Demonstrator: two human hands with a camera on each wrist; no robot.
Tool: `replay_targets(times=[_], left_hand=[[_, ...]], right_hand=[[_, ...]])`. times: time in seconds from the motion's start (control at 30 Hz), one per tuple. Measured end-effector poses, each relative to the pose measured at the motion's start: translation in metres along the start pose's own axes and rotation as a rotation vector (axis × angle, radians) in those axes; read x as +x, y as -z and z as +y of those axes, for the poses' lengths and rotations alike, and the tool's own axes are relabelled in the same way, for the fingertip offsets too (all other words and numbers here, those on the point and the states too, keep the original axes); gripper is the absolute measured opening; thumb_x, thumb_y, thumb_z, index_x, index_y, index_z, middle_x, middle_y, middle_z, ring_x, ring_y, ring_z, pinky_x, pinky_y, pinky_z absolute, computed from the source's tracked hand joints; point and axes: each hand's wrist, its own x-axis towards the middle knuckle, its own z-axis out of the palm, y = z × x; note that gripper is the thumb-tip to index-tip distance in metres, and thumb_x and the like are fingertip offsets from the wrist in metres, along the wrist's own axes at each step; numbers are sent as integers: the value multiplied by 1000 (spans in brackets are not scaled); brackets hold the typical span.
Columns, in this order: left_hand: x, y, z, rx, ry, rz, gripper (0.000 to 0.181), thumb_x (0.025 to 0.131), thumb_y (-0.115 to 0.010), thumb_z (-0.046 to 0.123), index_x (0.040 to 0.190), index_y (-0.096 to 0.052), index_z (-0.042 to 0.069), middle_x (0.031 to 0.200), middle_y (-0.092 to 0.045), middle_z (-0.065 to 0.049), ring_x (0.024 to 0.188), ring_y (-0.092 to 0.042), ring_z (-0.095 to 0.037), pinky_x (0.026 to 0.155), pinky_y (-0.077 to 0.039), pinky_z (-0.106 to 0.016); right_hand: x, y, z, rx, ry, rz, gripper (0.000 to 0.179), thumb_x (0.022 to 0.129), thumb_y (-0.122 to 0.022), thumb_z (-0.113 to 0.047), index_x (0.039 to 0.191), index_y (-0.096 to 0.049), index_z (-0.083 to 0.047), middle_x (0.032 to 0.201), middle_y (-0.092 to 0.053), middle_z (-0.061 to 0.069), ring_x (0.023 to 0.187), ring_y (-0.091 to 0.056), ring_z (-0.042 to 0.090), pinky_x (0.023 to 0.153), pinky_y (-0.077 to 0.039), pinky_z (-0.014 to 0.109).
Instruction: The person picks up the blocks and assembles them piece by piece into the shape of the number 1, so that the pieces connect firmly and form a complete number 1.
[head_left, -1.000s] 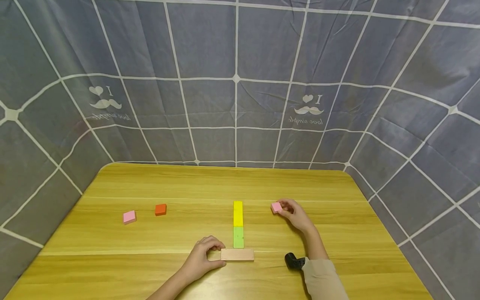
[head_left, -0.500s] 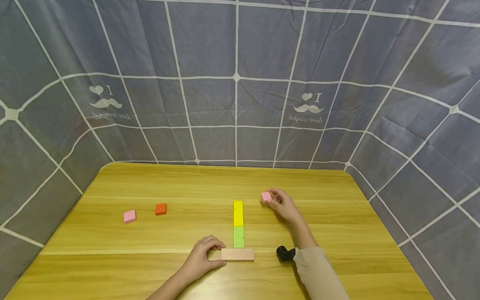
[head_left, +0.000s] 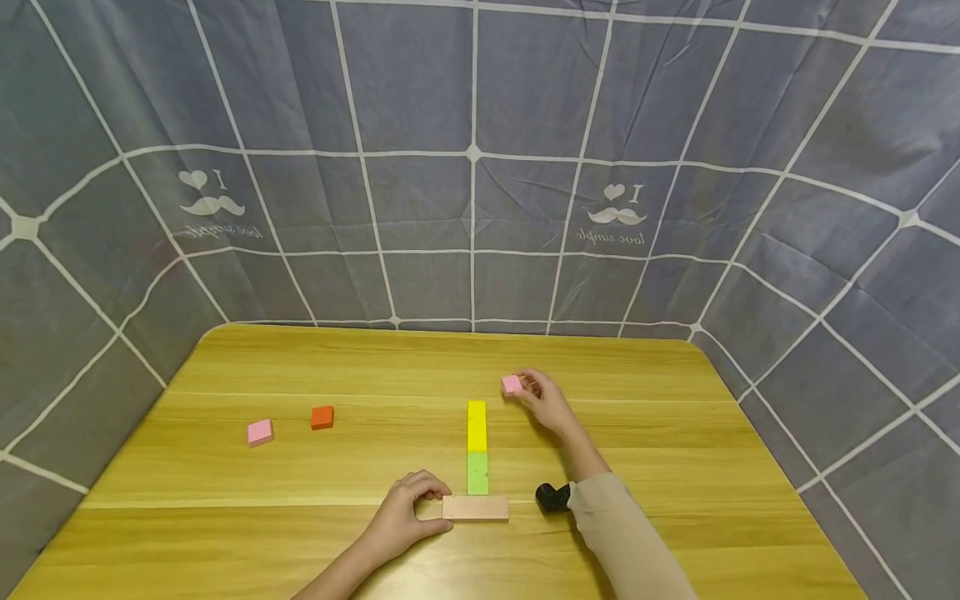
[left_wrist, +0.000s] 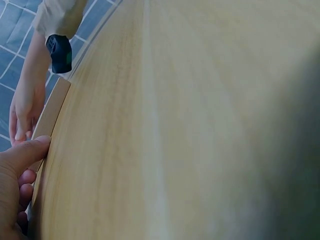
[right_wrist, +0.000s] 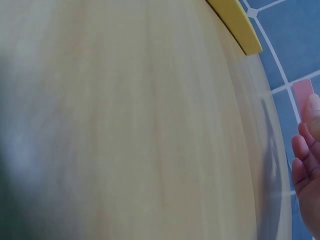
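My right hand [head_left: 549, 404] pinches a small pink block [head_left: 512, 384] between thumb and fingers, beyond and to the right of the row's far end. In the right wrist view the pink block [right_wrist: 302, 97] shows at the right edge, held above the table. That row is a yellow block [head_left: 477, 426] end to end with a light green block [head_left: 477, 473]. Across its near end lies a plain wooden block [head_left: 475, 508]. My left hand [head_left: 405, 515] holds this wooden block by its left end, thumb on the near side and fingers on the far side.
Another pink block [head_left: 260, 432] and an orange-red block [head_left: 322, 417] lie on the left of the wooden table [head_left: 390, 367]. A black wrist device [head_left: 553, 497] sits at the right sleeve [head_left: 622, 533]. A grey checked curtain [head_left: 420, 208] surrounds the table's back and sides.
My right hand has carried the pink block leftward and farther from me, to just past the yellow block's far end. My left hand and the row stay where they were.
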Motion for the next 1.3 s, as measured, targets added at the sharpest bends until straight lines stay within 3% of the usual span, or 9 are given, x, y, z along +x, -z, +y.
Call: replay_targets(times=[0.17, 0.97, 1.3], left_hand=[[1, 0, 0, -4, 0, -2, 30, 68, -80, 26, 92, -64, 18, 89, -59, 14, 81, -49, -7, 77, -37, -31], [5, -2, 0, 0, 6, 3, 30, 68, -80, 26, 92, -64, 18, 90, -59, 13, 81, -48, -7, 77, -37, -31], [4, -1, 1, -1, 22, -5, 29, 68, -79, 26, 92, -64, 18, 90, -59, 14, 81, -48, -7, 78, -36, -32]], right_hand=[[7, -7, 1, -9, 4, -14, 26, 86, -60, 1, 111, -57, 2, 92, -56, 15, 79, -51, 23, 73, -44, 31], [26, -33, -5, -44, 37, -138, 27, 84, -61, 1, 111, -57, 0, 88, -56, 11, 77, -49, 18, 70, -41, 26], [28, -33, -4, -73, 127, -185, 25, 84, -61, -1, 109, -57, 1, 87, -56, 11, 77, -49, 19, 71, -42, 25]])
